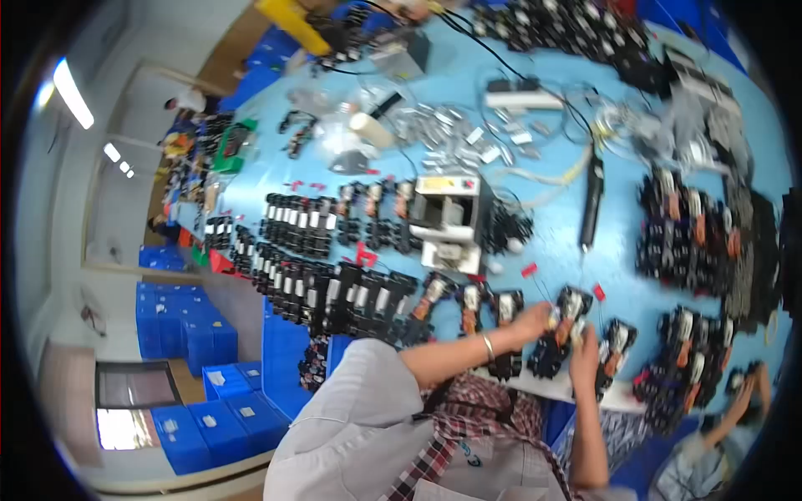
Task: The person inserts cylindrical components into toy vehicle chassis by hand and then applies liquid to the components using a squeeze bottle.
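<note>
My left hand (533,323), with a bangle at its wrist, has its fingers closed on the left side of a black device (571,307) with a white top and a copper-coloured part. My right hand (586,355) closes on the right side of the same device, near the table's front edge. Its lower black end lies between the hands. Fine details at the fingertips are blurred. To the right lies a similar black device (616,341), and to the left another device (506,309) stands in a row. Red connectors (599,292) on thin wires lie just beyond my hands.
A grey-white box-shaped machine (451,219) stands on the blue table (547,225). A black electric screwdriver (592,200) hangs from a cable. Rows of black devices (292,225) run left; stacks (681,234) stand right. A co-worker's hands (743,392) work at the lower right.
</note>
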### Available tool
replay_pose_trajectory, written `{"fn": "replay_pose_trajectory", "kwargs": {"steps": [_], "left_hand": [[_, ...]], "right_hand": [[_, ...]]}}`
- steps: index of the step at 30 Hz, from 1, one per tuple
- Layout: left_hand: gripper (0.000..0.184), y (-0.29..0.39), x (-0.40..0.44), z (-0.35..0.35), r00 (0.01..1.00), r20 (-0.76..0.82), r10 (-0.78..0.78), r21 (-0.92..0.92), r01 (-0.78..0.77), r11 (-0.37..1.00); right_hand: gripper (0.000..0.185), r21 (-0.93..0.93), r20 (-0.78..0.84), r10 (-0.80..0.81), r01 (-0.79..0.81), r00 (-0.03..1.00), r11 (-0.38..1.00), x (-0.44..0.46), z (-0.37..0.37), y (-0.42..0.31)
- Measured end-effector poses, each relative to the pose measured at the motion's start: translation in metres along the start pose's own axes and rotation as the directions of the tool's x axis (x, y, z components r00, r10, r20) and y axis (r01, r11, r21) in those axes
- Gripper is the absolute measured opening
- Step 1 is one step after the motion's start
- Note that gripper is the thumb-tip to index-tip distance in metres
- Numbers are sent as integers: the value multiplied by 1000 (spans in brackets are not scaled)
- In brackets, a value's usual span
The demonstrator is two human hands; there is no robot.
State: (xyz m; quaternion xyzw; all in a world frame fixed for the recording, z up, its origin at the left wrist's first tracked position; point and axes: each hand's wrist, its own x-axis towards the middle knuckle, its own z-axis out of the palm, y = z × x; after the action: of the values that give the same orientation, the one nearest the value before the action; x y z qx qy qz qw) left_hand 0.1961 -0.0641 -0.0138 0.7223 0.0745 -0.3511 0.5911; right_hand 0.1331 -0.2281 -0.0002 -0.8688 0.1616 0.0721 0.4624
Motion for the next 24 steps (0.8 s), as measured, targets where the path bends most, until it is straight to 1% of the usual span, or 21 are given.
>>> {"fn": "replay_pose_trajectory", "kwargs": {"steps": [1, 2, 3, 4, 5, 6, 8, 9, 10, 12, 13, 15, 16, 17, 18, 19, 20, 21, 22, 23, 24], "left_hand": [[44, 11, -6, 1, 999, -29, -27, 98, 30, 995], [55, 22, -14, 5, 996, -51, -72, 186, 80, 979], [55, 16, -18, 13, 995, -72, -63, 187, 76, 979], [60, 10, -20, 22, 987, -103, 121, 270, -89, 959], [66, 6, -18, 26, 947, -111, 301, 352, -245, 903], [66, 14, -20, 29, 946, -111, 305, 353, -250, 902], [70, 50, -35, 41, 987, 15, 162, 301, -159, 940], [72, 58, -39, 44, 993, 83, 87, 278, -107, 954], [72, 54, -40, 43, 993, 85, 82, 275, -103, 956], [71, 41, -37, 37, 991, 113, 77, 408, -117, 906], [71, 51, -39, 31, 989, 130, 76, 475, -129, 871], [64, 91, -51, 2, 954, 295, -48, 684, -176, 708], [58, 111, -51, -15, 936, 348, -59, 746, -238, 621], [53, 137, -58, -35, 942, 333, 43, 712, -281, 643], [45, 172, -53, -55, 953, 257, -159, 671, -57, 740], [37, 192, -39, -78, 974, 224, 33, 806, -204, 556], [33, 198, -18, -111, 955, 178, 237, 765, -286, 577], [30, 243, -15, -123, 984, 85, 159, 795, -163, 585], [28, 250, 13, -153, 917, 71, 393, 881, -242, 407], [28, 271, 38, -172, 936, 28, 352, 932, -152, 329], [28, 280, 64, -187, 918, 21, 396, 957, -134, 259]], "right_hand": [[36, 148, 26, 86, -89, 996, 985, -15, -30, -41], [40, 74, -66, 13, -8, 998, 997, -27, -45, -34], [41, 133, -220, -11, 41, 975, 990, -38, -59, -38], [41, 187, -377, -14, 92, 926, 978, -49, -64, -38], [41, 192, -381, -19, 99, 924, 976, -53, -57, -26], [41, 100, -423, -37, 87, 905, 991, -55, -47, -7], [41, -89, -493, -79, 40, 866, 995, -55, -32, 23], [41, -93, -492, -78, 37, 867, 995, -54, -32, 24], [42, -85, -459, -81, 47, 885, 995, -50, -31, 18], [45, -62, -396, -84, 65, 914, 996, -46, -30, 10], [45, -60, -401, -78, 59, 913, 996, -49, -32, 14], [42, 52, -473, -17, 47, 881, 998, -72, -38, 30], [40, 101, -519, 40, 15, 854, 995, -94, -44, 43], [40, 91, -551, 96, -55, 829, 994, -121, -51, 63], [37, 180, -497, 298, -239, 815, 954, -148, -55, 92], [33, 270, -427, 483, -401, 765, 875, -174, -56, 128], [31, 326, -388, 575, -476, 721, 817, -190, -53, 161], [30, 377, -344, 660, -545, 668, 748, -206, -51, 193], [25, 257, -302, 715, -668, 631, 698, -213, -41, 231], [21, 122, -258, 765, -766, 590, 632, -221, -31, 270], [21, 3, -253, 773, -799, 581, 601, -222, -12, 317]]}}
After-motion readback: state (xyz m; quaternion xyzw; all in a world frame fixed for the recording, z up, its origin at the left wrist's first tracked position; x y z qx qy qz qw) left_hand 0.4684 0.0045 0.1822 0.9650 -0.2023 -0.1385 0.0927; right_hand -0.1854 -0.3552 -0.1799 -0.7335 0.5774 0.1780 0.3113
